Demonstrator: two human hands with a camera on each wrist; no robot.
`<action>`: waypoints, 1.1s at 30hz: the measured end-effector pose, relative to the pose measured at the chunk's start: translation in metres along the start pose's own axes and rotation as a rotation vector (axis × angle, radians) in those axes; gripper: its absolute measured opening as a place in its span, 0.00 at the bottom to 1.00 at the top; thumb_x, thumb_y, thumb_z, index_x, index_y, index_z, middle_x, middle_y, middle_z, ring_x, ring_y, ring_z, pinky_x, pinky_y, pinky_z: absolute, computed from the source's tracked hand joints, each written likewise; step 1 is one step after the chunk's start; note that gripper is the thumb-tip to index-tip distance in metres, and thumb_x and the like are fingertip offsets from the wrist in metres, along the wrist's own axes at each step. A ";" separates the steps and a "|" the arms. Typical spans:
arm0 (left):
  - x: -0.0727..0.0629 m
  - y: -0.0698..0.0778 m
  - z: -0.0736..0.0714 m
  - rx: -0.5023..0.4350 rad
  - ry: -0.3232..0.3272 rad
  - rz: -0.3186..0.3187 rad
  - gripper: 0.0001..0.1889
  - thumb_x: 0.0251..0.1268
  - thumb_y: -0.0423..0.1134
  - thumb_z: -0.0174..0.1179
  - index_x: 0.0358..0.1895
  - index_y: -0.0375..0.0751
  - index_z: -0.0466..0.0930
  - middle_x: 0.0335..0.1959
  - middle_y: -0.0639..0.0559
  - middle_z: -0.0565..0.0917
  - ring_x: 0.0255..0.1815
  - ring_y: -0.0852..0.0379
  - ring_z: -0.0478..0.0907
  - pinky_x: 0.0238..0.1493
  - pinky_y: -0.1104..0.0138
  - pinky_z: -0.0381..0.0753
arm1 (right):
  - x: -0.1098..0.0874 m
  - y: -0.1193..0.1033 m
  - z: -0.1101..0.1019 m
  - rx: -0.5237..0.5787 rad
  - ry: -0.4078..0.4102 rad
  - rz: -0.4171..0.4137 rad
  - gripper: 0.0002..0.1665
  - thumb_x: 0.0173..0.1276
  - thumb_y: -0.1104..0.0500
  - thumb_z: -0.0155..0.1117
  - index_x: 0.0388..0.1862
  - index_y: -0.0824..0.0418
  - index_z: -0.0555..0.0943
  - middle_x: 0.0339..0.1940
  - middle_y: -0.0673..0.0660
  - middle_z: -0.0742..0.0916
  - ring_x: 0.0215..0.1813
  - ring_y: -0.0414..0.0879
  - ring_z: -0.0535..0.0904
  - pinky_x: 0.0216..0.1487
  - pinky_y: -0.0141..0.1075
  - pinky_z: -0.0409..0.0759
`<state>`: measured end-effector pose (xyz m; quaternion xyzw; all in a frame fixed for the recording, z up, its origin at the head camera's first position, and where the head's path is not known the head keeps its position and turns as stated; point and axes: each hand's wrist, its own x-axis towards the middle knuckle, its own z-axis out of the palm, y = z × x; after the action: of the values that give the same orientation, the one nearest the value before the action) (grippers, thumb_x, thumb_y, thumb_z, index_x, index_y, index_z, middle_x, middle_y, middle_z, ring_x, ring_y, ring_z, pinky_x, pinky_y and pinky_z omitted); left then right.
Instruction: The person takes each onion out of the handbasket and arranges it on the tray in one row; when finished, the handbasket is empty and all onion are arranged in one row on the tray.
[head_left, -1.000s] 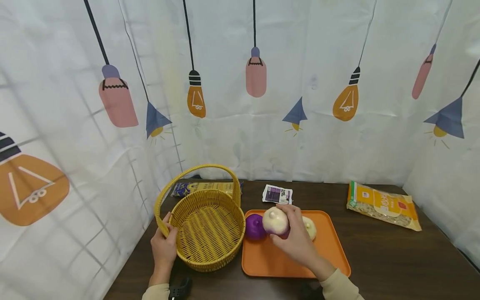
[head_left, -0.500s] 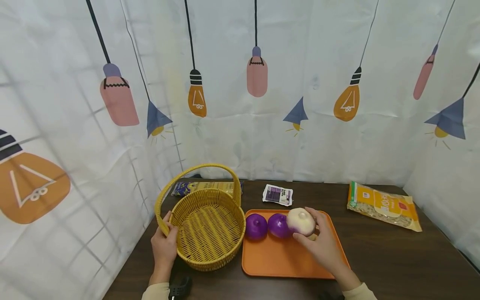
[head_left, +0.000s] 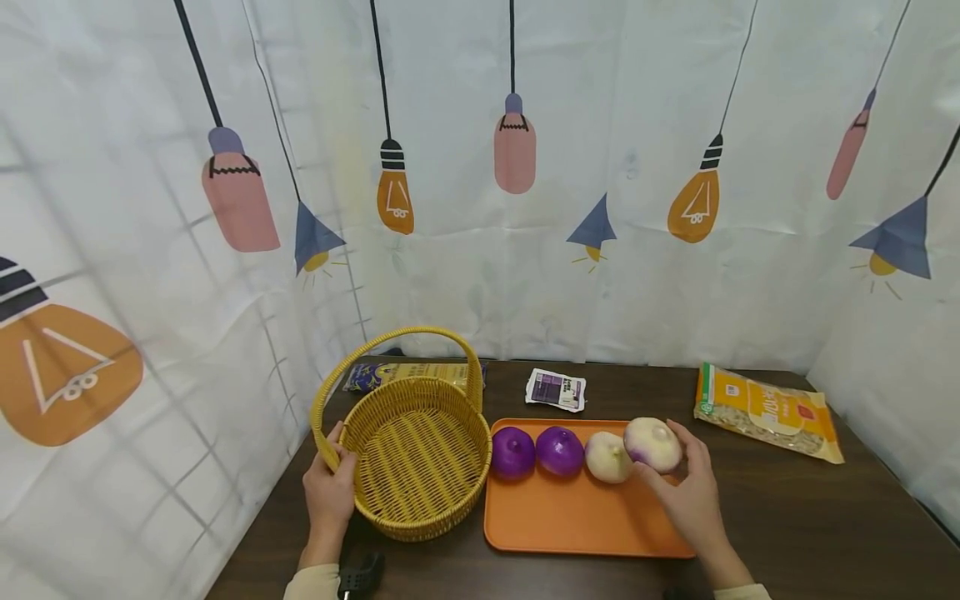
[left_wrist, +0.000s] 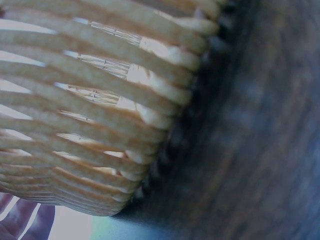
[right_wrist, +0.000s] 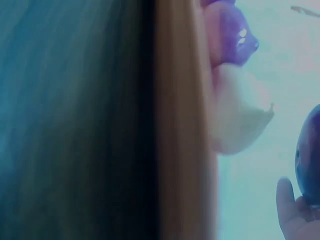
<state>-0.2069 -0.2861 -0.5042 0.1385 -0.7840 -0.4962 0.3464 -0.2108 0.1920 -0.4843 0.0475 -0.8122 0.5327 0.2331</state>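
Observation:
My left hand grips a yellow woven basket at its left side, where the tall handle meets the rim. Nothing lies inside the basket. Over the right end of an orange tray, my right hand holds a white-and-purple onion between thumb and fingers. Three more onions sit in a row along the tray's back: two purple ones, a left one and a middle one, then a white one. The right wrist view shows the held onion dark, at the right edge.
Behind the basket lies a yellow-and-purple packet. A small white-and-purple sachet is behind the tray. At the back right rests a yellow bag on the dark table. A patterned curtain hangs behind and at the sides.
My right hand has carried the white-and-purple onion rightward along the tray, uncovering the middle purple onion and the white one. My left hand and the basket have stayed in place.

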 end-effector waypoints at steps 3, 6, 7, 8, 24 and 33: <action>0.001 0.001 0.001 -0.004 -0.002 -0.009 0.11 0.68 0.32 0.55 0.48 0.37 0.83 0.41 0.42 0.83 0.10 0.64 0.55 0.15 0.70 0.60 | 0.001 0.005 -0.002 -0.042 0.042 0.064 0.45 0.58 0.62 0.74 0.72 0.63 0.64 0.62 0.63 0.69 0.48 0.32 0.68 0.43 0.16 0.68; 0.001 0.002 0.000 -0.003 -0.007 -0.008 0.09 0.68 0.32 0.55 0.45 0.36 0.83 0.50 0.44 0.83 0.10 0.64 0.55 0.15 0.70 0.60 | 0.003 0.009 -0.004 -0.083 0.070 0.121 0.45 0.58 0.59 0.74 0.72 0.62 0.64 0.61 0.64 0.70 0.49 0.39 0.67 0.43 0.18 0.67; 0.000 0.002 0.000 -0.005 -0.007 -0.006 0.10 0.68 0.31 0.55 0.46 0.36 0.83 0.52 0.45 0.83 0.10 0.64 0.55 0.15 0.70 0.60 | 0.003 0.010 -0.005 -0.097 0.073 0.141 0.45 0.58 0.58 0.75 0.72 0.62 0.64 0.62 0.64 0.70 0.50 0.43 0.68 0.43 0.20 0.67; 0.001 0.002 0.000 -0.005 -0.007 -0.002 0.10 0.67 0.31 0.54 0.45 0.36 0.83 0.57 0.46 0.82 0.10 0.64 0.55 0.15 0.70 0.59 | 0.004 0.011 -0.006 -0.106 0.070 0.161 0.46 0.58 0.56 0.74 0.73 0.62 0.64 0.62 0.65 0.70 0.52 0.47 0.68 0.45 0.23 0.67; -0.001 0.000 0.000 0.010 0.002 0.013 0.08 0.67 0.30 0.55 0.43 0.34 0.83 0.64 0.49 0.77 0.11 0.64 0.56 0.17 0.71 0.60 | 0.008 0.028 -0.024 -0.192 -0.126 0.364 0.56 0.61 0.45 0.71 0.75 0.69 0.53 0.69 0.74 0.65 0.67 0.67 0.63 0.62 0.59 0.61; -0.001 0.001 -0.001 0.012 0.008 0.020 0.11 0.66 0.30 0.54 0.47 0.35 0.83 0.64 0.47 0.77 0.11 0.64 0.56 0.17 0.70 0.59 | 0.011 0.038 -0.025 -0.276 -0.220 0.279 0.51 0.60 0.52 0.72 0.73 0.71 0.56 0.69 0.77 0.62 0.67 0.71 0.60 0.63 0.64 0.60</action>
<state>-0.2054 -0.2854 -0.5037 0.1349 -0.7868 -0.4875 0.3537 -0.2246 0.2323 -0.5038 -0.0397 -0.8966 0.4353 0.0714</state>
